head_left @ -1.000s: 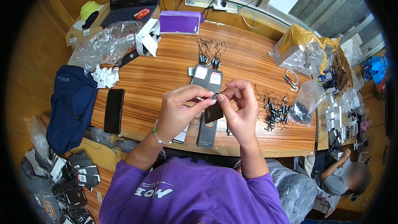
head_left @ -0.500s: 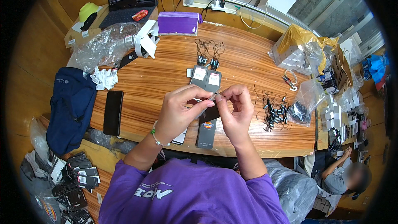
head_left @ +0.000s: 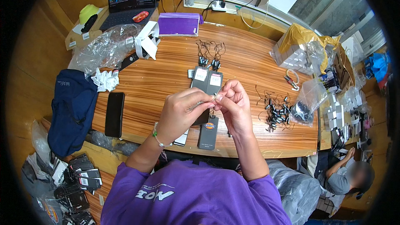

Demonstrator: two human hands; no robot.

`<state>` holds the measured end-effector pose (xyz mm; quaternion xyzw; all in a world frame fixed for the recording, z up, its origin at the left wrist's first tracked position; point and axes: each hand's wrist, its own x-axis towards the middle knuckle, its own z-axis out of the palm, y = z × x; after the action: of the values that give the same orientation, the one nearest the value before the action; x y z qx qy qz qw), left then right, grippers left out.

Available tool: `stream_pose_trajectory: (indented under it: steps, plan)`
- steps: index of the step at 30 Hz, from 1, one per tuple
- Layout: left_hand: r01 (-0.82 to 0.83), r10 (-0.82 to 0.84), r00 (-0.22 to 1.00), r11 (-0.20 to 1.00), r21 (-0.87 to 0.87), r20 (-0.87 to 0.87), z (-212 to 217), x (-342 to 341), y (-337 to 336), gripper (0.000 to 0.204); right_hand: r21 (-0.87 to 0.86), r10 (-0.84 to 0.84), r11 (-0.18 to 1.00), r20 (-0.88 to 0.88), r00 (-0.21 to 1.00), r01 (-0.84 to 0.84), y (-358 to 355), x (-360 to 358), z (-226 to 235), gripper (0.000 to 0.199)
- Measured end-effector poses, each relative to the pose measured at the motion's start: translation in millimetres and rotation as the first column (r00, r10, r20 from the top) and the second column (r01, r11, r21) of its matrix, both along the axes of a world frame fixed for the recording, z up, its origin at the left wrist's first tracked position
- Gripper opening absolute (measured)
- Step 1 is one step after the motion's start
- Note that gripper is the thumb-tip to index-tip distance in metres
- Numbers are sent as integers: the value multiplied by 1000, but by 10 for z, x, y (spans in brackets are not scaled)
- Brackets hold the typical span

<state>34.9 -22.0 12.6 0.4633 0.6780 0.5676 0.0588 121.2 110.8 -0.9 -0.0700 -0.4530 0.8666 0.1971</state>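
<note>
Both my hands are raised over the wooden table, fingertips almost meeting. Left hand (head_left: 180, 109): thumb and forefinger pinched together on a thin strand (head_left: 216, 96). Right hand (head_left: 234, 106): thumb and forefinger closed on the same strand from the other side, remaining fingers curled. Where the strand ends, I cannot tell; my fingers cover it. A dark tag (head_left: 201, 118) shows just under my left hand, partly hidden. Beaded bracelet (head_left: 157, 138) on my left wrist.

Beneath and beyond the hands: two grey cards (head_left: 200, 78) side by side, white stickers at their far ends, black cords (head_left: 203, 50) with small shiny pieces spread beyond them. Nearer me, a grey card with an orange badge (head_left: 208, 135) lies flat close to the table's front edge; whether it meets the pair is hidden by my hands.

Right of my right hand: a loose heap of cords and clips (head_left: 278, 114), with a clear plastic bag (head_left: 313, 96) beside it. Pliers (head_left: 291, 83) lie past the heap.

Well to my left: a black phone (head_left: 114, 114), flat, near a navy bag (head_left: 71, 112). Crumpled white paper (head_left: 106, 80) next to that bag. Far edge: a purple notebook (head_left: 178, 25) beside the laptop (head_left: 131, 9).
</note>
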Motion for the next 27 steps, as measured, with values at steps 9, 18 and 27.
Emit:
stream_pose_trajectory:
  steps: [9,18,27]
  plan:
    - [-161,209,751,978,134,-627,55,-108,3,13,242,15,969,104,994,-40,23,30,85,7]
    - [-114,164,800,986,121,-578,-48,-95,-1,18,-52,-250,968,-182,951,244,131,-19,117,9]
    - [-231,153,945,938,259,288,-290,-18,77,27,-393,-16,905,-420,907,-166,130,-47,135,7]
